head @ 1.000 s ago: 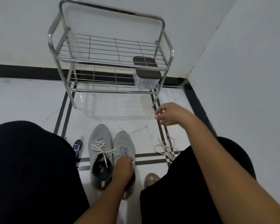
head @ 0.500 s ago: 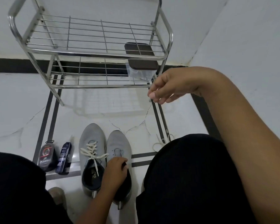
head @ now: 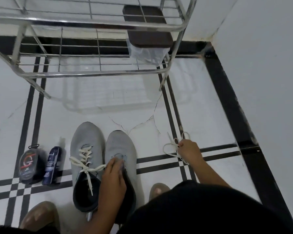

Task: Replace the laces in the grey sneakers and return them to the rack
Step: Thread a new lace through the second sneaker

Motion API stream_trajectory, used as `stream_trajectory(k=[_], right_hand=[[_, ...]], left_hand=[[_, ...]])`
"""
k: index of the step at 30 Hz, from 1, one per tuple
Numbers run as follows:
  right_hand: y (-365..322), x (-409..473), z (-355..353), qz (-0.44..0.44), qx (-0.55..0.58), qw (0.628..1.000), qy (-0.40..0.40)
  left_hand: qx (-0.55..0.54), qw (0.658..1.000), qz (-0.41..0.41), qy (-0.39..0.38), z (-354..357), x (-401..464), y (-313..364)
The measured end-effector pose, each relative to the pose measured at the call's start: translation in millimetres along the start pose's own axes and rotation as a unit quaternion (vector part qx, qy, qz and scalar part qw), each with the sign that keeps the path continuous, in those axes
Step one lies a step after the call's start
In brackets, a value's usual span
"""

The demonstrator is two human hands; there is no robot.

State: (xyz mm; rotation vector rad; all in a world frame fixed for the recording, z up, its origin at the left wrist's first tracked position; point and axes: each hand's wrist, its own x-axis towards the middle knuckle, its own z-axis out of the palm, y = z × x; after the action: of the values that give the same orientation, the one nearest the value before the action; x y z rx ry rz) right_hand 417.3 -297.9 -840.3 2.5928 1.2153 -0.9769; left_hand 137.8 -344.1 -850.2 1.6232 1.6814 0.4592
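Observation:
Two grey sneakers stand side by side on the white floor, toes toward the rack. The left sneaker [head: 87,141] carries a white lace, loosely tied. The right sneaker [head: 121,144] has bare eyelets. My left hand [head: 113,178] lies over its tongue and collar, fingers curled on it. A loose white lace [head: 169,147] lies in loops on the floor right of the shoes, and my right hand [head: 189,152] pinches it. The steel wire rack [head: 91,71] stands just beyond the shoes.
A clear container with a brown lid [head: 147,32] sits on the rack's lower shelf at the right. Two shoe-care items [head: 30,166] [head: 52,166] stand left of the sneakers. My feet in tan slippers [head: 39,215] flank the shoes. A wall runs along the right.
My right hand dropped from the air near the rack down to the floor and took hold of the loose lace. My left hand stayed on the unlaced sneaker. The view leaned forward.

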Motion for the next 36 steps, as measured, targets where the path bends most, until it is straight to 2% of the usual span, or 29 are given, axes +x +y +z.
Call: stream_trajectory(k=[5,9,13,17,20,23,29,33,36], right_hand=[[21.6,13.6,39.5,0.01,0.015,0.997,0.073],[25.4,14.4,45.5,0.031,0.126,0.988,0.081],[23.5,1.2,41.1,0.009,0.255,0.964,0.076],[20.9,-7.3,36.7,0.03,0.414,0.908,0.06],[8.9,-14.4,25.7,0.03,0.553,0.832,-0.023],[-3.3,-19.0,20.2,-0.003,0.594,0.8,-0.085],[-21.0,-29.5,25.5,-0.083,0.533,0.834,-0.116],[-25.0,-38.3,37.2,-0.155,0.358,0.921,-0.005],[-25.5,-42.5,40.5,-0.197,0.306,0.931,-0.016]], left_hand=[[-0.003,0.999,-0.05,0.005,-0.3,4.8,1.6],[0.007,0.997,-0.078,0.007,6.1,4.3,2.5],[0.023,0.997,-0.074,-0.006,6.5,2.7,-1.0],[0.032,0.997,-0.06,-0.03,5.4,-0.9,-5.0],[0.028,0.997,-0.051,-0.041,5.6,-9.9,-3.8],[0.026,0.998,-0.027,-0.057,4.5,-17.8,-2.4],[-0.005,0.999,-0.033,-0.039,1.6,-5.2,17.2],[0.014,0.998,-0.037,-0.056,-2.7,16.1,29.0],[0.048,0.993,-0.085,-0.065,-6.4,18.9,22.8]])
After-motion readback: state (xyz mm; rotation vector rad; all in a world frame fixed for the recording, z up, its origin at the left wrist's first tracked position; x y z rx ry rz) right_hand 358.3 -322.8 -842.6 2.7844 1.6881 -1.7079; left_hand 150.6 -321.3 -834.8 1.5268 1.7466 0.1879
